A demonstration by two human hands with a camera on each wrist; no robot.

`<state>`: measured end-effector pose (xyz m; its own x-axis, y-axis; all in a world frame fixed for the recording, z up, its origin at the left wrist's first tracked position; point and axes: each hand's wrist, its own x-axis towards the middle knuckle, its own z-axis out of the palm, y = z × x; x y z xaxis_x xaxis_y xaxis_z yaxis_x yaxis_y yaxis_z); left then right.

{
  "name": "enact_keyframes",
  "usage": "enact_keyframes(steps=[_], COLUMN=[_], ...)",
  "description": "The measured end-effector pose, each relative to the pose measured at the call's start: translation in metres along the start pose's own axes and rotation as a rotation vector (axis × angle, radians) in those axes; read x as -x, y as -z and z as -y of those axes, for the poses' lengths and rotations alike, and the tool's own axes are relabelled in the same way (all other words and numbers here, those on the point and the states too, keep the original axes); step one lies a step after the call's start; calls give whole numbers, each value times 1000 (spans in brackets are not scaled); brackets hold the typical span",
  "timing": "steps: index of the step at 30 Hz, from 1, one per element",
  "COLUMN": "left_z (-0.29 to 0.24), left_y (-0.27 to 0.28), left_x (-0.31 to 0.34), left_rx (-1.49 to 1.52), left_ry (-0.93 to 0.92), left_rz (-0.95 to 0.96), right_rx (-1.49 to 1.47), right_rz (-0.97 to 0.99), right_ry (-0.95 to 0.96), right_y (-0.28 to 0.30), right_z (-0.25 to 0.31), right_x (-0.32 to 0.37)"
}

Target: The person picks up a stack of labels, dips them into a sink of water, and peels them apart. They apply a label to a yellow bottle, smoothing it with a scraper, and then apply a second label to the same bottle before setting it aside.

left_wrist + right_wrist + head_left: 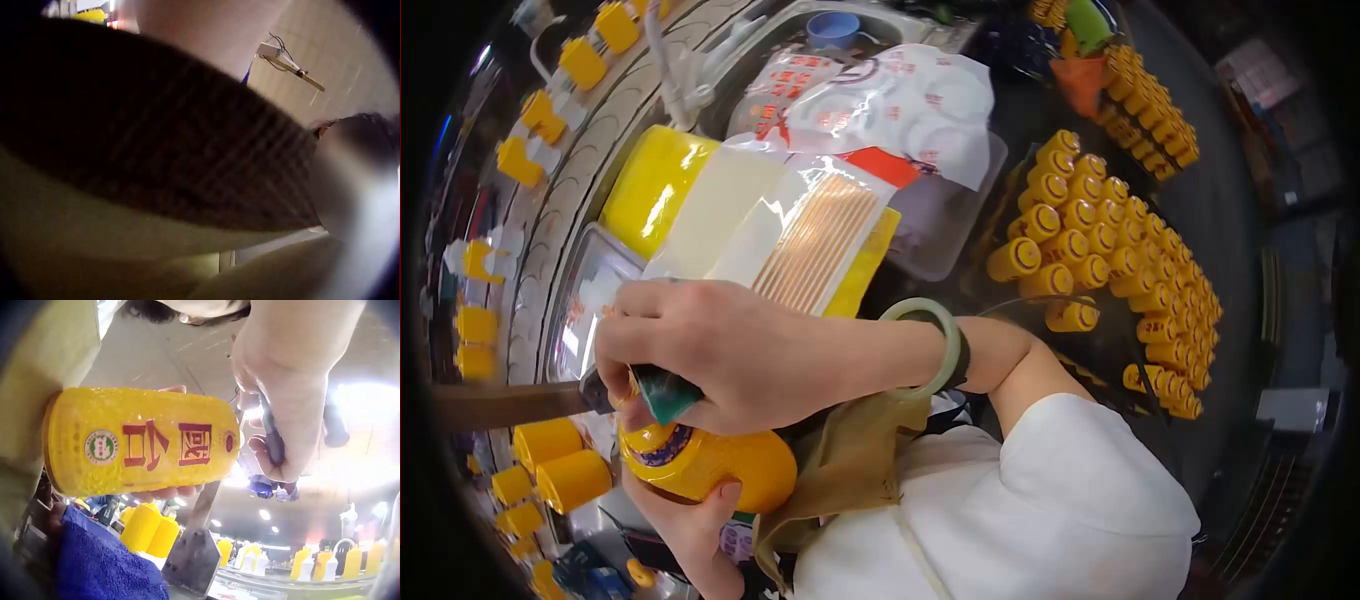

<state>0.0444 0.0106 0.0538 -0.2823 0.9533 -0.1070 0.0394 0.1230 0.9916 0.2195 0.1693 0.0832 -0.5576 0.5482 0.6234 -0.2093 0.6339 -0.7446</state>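
Note:
In the head view my left hand grips a yellow bottle from beneath, around its body. The bottle is tilted, with a purple-patterned band around its shoulder. In the right wrist view, the yellow bottle shows red characters and a round green-and-white sticker; left-hand fingers show past its edge. My right hand, wearing a bracelet, is over the bottle's neck. Its curled fingers hold a small dark piece with a green end; I cannot tell its kind. Dark material fills most of the left wrist view.
A brown bar runs in from the left, close to my right hand. Plastic-wrapped sheets and packs lie beyond that forearm. Several yellow bottles stand in rows at right; others are at left, along a curved conveyor.

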Motion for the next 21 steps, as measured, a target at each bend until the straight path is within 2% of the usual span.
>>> enact_keyframes(steps=[2, 3, 4, 6, 8, 10, 11, 15, 18, 19, 21], left_z=[-12, -21, -28, -47, -52, -53, -51, -43, -37, -36, -32], left_y=[-20, -36, -51, -81, -101, -108, -112, -111, -103, -103, -103], left_x=[-2, -4, -8, -25, -47, -53, -57, -56, -61, -61, -61], left_rx=[-165, -207, -288, -376, -540, -519, -494, -417, -482, -484, -493], left_ry=[-109, -161, -163, -113, -544, -597, -658, -442, -366, -353, -324], left_rz=[-87, -56, 24, 247, 463, 444, 407, 370, 412, 415, 416], right_rx=[149, 239, 322, 398, 485, 620, 756, 1266, 1676, 1683, 1997], right_rz=[-15, 45, 107, 95, 38, -165, -177, -417, -538, -546, -542], right_ry=[10, -21, -58, -153, -312, -471, -527, -961, -1237, -1245, -1333], right_y=[27, 48, 66, 96, 125, 156, 176, 225, 262, 274, 295], right_z=[18, 31, 40, 54, 68, 76, 86, 131, 158, 164, 173], right_x=[12, 22, 31, 50, 77, 113, 137, 229, 306, 333, 387])
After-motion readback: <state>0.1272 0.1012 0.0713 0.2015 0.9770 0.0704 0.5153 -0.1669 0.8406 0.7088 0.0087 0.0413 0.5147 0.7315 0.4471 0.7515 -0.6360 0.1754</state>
